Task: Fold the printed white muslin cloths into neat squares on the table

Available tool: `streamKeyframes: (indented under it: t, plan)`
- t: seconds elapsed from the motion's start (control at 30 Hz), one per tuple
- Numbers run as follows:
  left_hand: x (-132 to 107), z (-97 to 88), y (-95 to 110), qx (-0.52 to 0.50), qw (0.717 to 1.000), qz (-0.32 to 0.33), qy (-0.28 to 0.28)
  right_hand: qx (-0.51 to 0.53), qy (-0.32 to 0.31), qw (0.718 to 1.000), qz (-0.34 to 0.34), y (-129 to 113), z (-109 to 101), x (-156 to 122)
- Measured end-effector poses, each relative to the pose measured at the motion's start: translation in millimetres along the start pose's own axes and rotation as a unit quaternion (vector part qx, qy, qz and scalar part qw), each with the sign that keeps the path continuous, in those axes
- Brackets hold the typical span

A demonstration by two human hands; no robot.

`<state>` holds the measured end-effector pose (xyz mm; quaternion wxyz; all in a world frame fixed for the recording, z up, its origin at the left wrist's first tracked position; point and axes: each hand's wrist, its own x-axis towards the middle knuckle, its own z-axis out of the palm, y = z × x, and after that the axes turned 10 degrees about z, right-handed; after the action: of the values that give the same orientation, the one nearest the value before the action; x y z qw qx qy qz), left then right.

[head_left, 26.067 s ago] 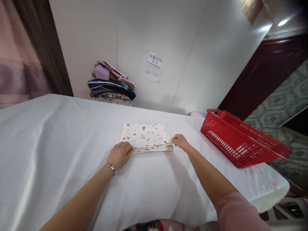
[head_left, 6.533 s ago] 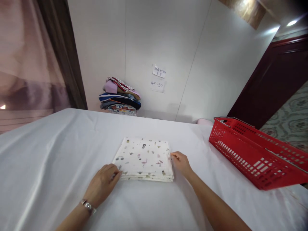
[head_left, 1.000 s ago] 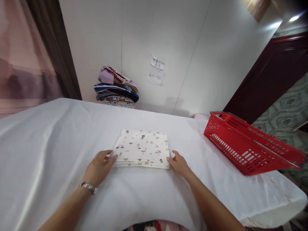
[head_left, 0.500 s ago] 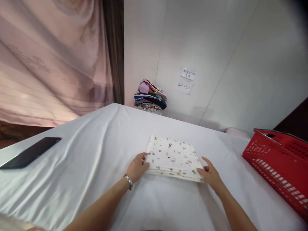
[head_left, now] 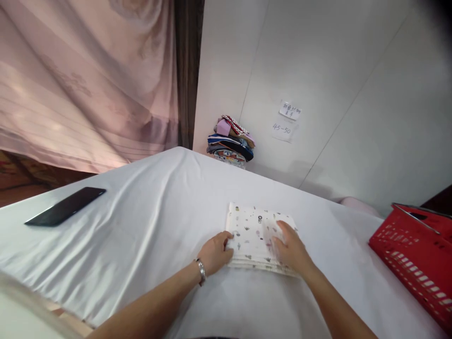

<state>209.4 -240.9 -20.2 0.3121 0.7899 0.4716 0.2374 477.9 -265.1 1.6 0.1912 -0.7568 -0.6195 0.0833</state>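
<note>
A folded white cloth with small printed plants and figures lies flat on the white-covered table, its layered edge facing me. At its left edge is my left hand, with a silver bracelet on the wrist; the fingers are closed on that edge near the front corner. My right hand is over the right part of the cloth, its thumb and fingers apart and slightly blurred. Whether its palm touches the fabric I cannot tell.
A red plastic basket stands at the right. On the left lies a dark tablet or phone. Behind the table's far edge is a stack of folded fabrics against the wall. Handwritten paper notes hang on the wall; a pink curtain hangs left.
My right hand has left the cloth's right edge and moved inward over its top. My left hand stays at the left edge. The whole view has shifted slightly.
</note>
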Motion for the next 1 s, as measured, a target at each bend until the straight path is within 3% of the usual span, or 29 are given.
streamKeyframes:
  t: [0.1,0.17,0.3,0.47,0.63,1.0]
  plan:
    - [-1,0.4,-1,0.005,1.000,0.004,-0.014,0.006,-0.047,0.995,-0.083,-47,18,22]
    - [-1,-0.2,-1,0.009,1.000,0.007,-0.022,0.001,-0.038,0.992,-0.122,-70,30,42]
    - [-1,-2.5,0,0.016,0.999,0.011,-0.037,-0.043,-0.035,0.992,-0.117,-98,58,78]
    - [-2,-4.5,2,0.025,0.998,0.018,-0.052,-0.118,-0.126,0.980,-0.100,-104,88,92]
    - [-4,-2.7,0,0.044,0.996,0.044,-0.060,-0.129,-0.154,0.975,-0.097,-106,85,96]
    - [-3,-0.5,-1,0.080,0.993,0.042,-0.075,-0.124,-0.129,0.972,-0.149,-119,99,92]
